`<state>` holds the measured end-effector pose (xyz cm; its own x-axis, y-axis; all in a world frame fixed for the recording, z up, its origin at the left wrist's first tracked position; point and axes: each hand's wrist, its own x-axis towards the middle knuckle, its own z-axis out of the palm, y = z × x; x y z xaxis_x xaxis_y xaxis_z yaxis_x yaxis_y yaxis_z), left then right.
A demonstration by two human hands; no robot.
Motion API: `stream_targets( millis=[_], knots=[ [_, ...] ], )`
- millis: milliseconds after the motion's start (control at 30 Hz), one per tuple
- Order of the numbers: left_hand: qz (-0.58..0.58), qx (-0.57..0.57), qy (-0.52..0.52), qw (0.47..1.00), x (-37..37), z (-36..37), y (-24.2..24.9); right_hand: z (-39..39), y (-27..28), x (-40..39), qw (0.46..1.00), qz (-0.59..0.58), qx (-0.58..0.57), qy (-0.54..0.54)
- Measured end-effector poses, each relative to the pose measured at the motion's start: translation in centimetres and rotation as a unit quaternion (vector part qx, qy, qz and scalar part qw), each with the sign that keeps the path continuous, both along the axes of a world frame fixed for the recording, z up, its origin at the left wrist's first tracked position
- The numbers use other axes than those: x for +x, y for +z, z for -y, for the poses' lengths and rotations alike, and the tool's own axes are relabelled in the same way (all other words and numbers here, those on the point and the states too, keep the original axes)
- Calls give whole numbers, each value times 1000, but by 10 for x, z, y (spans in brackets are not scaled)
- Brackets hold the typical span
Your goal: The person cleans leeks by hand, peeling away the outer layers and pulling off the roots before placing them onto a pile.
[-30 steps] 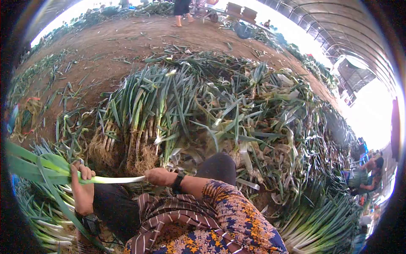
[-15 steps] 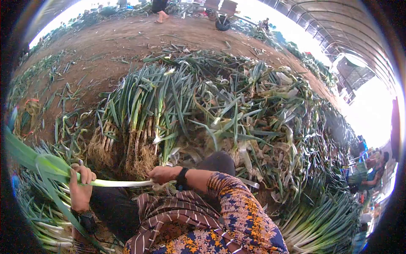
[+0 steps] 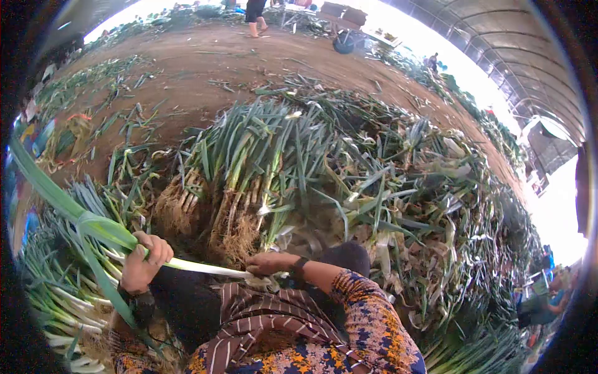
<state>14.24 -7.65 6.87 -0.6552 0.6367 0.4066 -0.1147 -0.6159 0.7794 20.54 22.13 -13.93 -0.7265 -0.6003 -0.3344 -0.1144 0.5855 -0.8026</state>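
Observation:
A long green onion [image 3: 205, 268] lies nearly level across my lap, its white stem bare and its green leaves stretching up to the left. My left hand [image 3: 146, 262] is closed around it where the white meets the green. At the stem's right end my right hand [image 3: 271, 263] has its fingers closed on the tip, so the root end is hidden. Pale loose peel [image 3: 261, 283] hangs just under the right hand. In front of my knees lies a bunch of untrimmed green onions [image 3: 249, 168] with brown roots [image 3: 237, 237] toward me.
A large heap of stripped leaves [image 3: 423, 212] spreads to the right. Peeled green onions with white stems [image 3: 68, 305] are piled at my left, and more green onions [image 3: 473, 349] lie at lower right. Far off are a wheeled cart [image 3: 342, 25] and a standing person's legs [image 3: 255, 19].
The view has shifted, so the surroundings appear farther right and slightly lower. Both hands keep their hold on the green onion, with little other visible movement.

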Motion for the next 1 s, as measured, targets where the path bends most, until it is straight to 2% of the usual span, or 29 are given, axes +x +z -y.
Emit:
stream_targets(
  millis=[33,67,167,233,300,433,467,533,567,600,633,700,733,767,833,933,1000],
  knots=[
    [2,5,-11,1000,0,1,0,2,1,-3,998,34,41,21],
    [8,0,0,1000,4,0,3,4,1,-4,997,55,45,30],
    [-25,-1,-52,998,3,-1,5,-1,-14,-9,990,115,61,58],
    [-27,9,-70,997,7,-2,4,-9,-58,-11,993,64,-35,94],
    [-57,16,-109,992,6,-4,4,-1,-4,-19,960,16,65,273],
    [-58,22,-127,990,11,-3,13,-9,3,2,967,-42,211,135],
    [-76,35,-121,989,9,-1,17,-19,-23,11,978,-132,157,39],
    [-71,58,-78,993,5,8,17,-39,-63,7,978,-125,166,-3],
    [-67,71,-53,994,5,10,20,-45,-58,6,977,-122,171,-21],
    [-88,59,-40,994,0,14,26,-54,-54,-2,953,-98,286,-15],
    [27,4,72,997,8,27,18,-59,-31,-3,934,-160,320,1],
    [159,37,198,967,11,24,32,-69,17,-6,876,-282,391,22],
    [198,28,270,942,17,17,49,-89,-25,-28,880,-130,432,-145],
    [46,61,125,989,-6,33,35,-91,3,-30,860,-141,476,-115],
    [73,74,173,979,-11,38,35,-123,-36,-48,865,-229,402,-194],
    [135,116,213,961,-22,50,19,-101,24,-41,855,-230,361,-294],
    [161,124,234,951,-27,57,11,-86,47,-33,866,-246,312,-302]
  ],
)
